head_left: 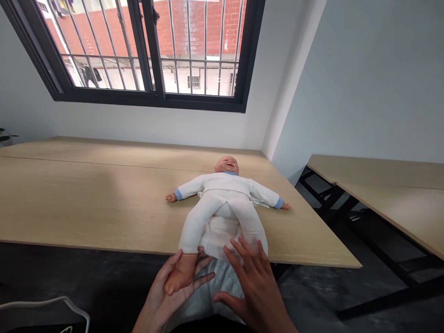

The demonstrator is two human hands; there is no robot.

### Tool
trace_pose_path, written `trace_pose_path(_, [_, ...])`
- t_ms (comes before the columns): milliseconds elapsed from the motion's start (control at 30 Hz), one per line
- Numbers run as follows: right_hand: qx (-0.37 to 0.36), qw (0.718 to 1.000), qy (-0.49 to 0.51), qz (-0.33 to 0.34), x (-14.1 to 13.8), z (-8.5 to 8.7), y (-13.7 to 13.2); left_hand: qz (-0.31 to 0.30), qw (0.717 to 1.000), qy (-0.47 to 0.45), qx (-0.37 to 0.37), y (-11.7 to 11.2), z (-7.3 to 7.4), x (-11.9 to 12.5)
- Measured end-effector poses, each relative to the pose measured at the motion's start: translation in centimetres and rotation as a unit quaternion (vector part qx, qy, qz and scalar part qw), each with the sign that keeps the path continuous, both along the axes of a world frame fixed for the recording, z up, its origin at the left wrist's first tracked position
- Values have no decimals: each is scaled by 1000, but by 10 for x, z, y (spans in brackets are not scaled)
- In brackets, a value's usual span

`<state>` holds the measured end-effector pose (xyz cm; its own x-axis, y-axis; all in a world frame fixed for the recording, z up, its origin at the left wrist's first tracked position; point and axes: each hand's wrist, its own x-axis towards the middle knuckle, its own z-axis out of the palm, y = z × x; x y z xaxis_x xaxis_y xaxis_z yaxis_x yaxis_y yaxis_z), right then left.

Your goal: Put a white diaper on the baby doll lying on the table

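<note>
Daylight from the barred window (145, 46) lights the room evenly, while wide-angle distortion bends the edges.

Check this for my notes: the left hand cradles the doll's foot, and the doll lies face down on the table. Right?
No: the head view shows the doll face up on the table; the left hand does cradle its foot.

Baby doll (222, 185): bald, smiling, in a white long-sleeved suit with blue cuffs. Lies face-up on a wooden table (86, 199), arms spread, legs apart and reaching over the table's edge. One bare foot (181, 273) raised past the edge. White diaper (220, 238): between the legs, at the hips.
</note>
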<state>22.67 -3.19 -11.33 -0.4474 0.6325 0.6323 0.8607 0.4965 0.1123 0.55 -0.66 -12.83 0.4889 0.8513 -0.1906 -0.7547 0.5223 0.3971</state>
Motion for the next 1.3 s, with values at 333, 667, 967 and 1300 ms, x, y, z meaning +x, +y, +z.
trace_pose_path(333, [16, 986, 162, 33, -8, 13, 39, -25, 995, 77, 49, 11, 14, 12])
trace_pose_path(667, [-4, 984, 174, -45, 0, 89, 109, -1, 985, 160, 70, 9, 17, 12])
trace_pose_path(967, [-162, 954, 254, -3, 10, 111, 192, 15, 957, 280, 79, -1, 10, 30])
trace_pose_path(1300, [-315, 893, 315, 62, 29, 60, 220, -59, 940, 330, 64, -9, 9, 43])
